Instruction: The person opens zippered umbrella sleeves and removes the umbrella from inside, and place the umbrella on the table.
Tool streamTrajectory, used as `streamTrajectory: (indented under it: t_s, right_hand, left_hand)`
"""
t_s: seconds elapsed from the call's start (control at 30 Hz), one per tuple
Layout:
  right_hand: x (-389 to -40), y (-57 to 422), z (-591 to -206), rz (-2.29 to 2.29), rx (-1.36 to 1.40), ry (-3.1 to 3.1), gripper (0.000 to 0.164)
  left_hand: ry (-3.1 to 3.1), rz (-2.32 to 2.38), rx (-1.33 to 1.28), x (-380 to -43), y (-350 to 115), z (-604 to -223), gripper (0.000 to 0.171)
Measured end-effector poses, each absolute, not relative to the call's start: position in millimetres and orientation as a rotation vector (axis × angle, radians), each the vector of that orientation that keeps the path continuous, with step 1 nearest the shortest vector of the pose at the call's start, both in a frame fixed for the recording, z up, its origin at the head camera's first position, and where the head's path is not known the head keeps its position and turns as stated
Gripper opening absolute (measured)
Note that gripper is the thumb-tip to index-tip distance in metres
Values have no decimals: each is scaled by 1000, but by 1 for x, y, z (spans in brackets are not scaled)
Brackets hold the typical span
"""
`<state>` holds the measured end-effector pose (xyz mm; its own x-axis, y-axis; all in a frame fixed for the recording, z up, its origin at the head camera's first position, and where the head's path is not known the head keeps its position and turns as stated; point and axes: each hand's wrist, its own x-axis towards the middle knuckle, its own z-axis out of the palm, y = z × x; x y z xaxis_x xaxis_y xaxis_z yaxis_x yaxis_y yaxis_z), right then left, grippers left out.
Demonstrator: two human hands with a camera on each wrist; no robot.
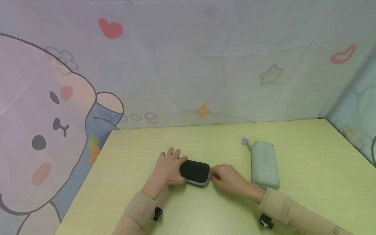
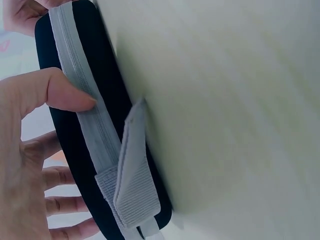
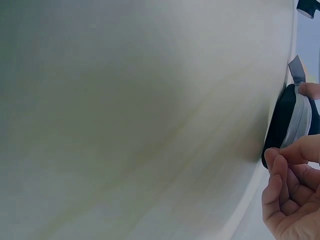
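A black zip case (image 1: 195, 172) with a grey zipper band lies on the table in front of me. My left hand (image 1: 169, 168) grips its left end, the thumb (image 2: 75, 95) on the zipper band and the other fingers round the far side. A grey fabric loop (image 2: 132, 185) sticks out from that end. At the case's right end is my right hand (image 1: 228, 179), its thumb and forefinger pinched together at the zipper (image 3: 298, 120). The small zipper pull between those fingertips is mostly hidden by them.
A pale green zip case (image 1: 265, 164) with a wrist strap (image 1: 245, 141) lies to the right, just beyond my right forearm. The light wooden table (image 1: 317, 156) meets a printed cloth (image 1: 188, 71) at its back edge.
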<state>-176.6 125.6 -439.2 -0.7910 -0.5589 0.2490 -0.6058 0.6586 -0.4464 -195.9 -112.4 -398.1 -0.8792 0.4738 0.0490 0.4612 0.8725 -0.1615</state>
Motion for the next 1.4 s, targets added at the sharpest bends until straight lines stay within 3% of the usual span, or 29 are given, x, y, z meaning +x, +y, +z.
streamTrajectory:
  t_s: [1.4]
  right_hand:
    - [-175,124,-439,786,975,-2773,14]
  left_hand:
    - [-2993,117,-744,-192,-119,-397,72]
